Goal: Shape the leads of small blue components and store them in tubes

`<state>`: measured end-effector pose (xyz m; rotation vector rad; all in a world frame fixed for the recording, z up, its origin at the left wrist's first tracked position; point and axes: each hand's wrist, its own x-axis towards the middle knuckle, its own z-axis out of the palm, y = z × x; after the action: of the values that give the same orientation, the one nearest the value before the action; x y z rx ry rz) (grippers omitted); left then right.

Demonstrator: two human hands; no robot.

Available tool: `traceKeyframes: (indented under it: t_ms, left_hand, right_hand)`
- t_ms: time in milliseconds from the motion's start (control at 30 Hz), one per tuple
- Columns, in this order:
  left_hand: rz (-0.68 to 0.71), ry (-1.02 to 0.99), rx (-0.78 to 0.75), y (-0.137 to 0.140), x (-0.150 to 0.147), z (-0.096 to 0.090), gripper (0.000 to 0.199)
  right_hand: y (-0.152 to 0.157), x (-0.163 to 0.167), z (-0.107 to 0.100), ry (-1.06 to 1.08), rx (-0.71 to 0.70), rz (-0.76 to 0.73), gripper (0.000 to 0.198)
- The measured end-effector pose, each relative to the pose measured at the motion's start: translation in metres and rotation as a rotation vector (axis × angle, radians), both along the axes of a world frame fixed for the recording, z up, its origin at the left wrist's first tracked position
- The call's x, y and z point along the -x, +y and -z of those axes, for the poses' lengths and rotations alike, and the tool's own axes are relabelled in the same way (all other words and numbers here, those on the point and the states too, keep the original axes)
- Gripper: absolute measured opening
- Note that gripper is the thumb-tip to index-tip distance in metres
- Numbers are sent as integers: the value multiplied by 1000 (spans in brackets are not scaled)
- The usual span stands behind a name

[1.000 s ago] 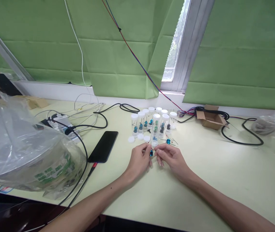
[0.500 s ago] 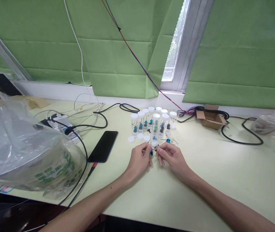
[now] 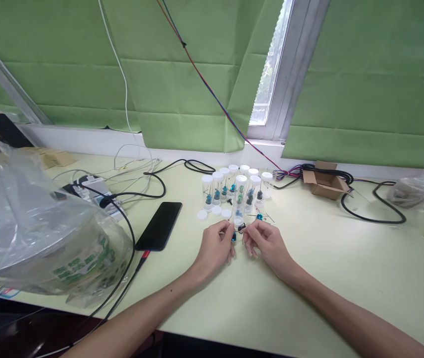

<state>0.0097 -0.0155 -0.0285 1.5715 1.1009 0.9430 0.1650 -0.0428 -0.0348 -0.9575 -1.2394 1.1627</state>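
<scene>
My left hand (image 3: 215,248) is closed in a pinch on a small blue part (image 3: 233,237), mostly covered by the fingers. Just to its right, my right hand (image 3: 266,241) pinches a small black piece (image 3: 241,227) between thumb and forefinger. Only a narrow gap parts the two sets of fingertips. Right behind them stands a clear tube (image 3: 239,199) with a white cap, holding teal parts. Several similar capped tubes (image 3: 217,188) stand around it, with blue or black parts and thin pins inside. Another blue part (image 3: 259,217) lies among thin metal pins beside my right hand.
Loose white caps (image 3: 202,215) lie in front of the tubes. A black phone (image 3: 159,226) with a cable is on the left, beside a large container in a plastic bag (image 3: 48,238). A small cardboard box (image 3: 324,184) and black cable (image 3: 369,219) are at the back right.
My right hand has shifted slightly right and away from the left, and the black piece at its fingertips shows more clearly. My left hand has barely moved.
</scene>
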Motion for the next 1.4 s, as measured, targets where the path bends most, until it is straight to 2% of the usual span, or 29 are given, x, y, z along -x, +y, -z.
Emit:
traceKeyframes:
  t_ms: [167,267,533,800,1133,1400]
  left_hand:
    - [10,-18,3,1,0,0,38]
    - [19,-48,21,3,0,3,39]
    - [53,-198,126,9,-1,7,37]
    - [30,-268,191,8,-2,0,36]
    - [17,-368,241,8,0,-6,38]
    - [-4,-299,193,6,0,-12,32]
  right_hand:
    - [1,1,-1,33,26,49,39]
    - [2,1,1,108,92,54,41]
    - [6,2,5,388,279,0,41]
    - [9,-2,3,552,405,-27,34]
    - [11,-4,3,609,418,-38,29]
    - [11,-5,2,627,394,-33,29]
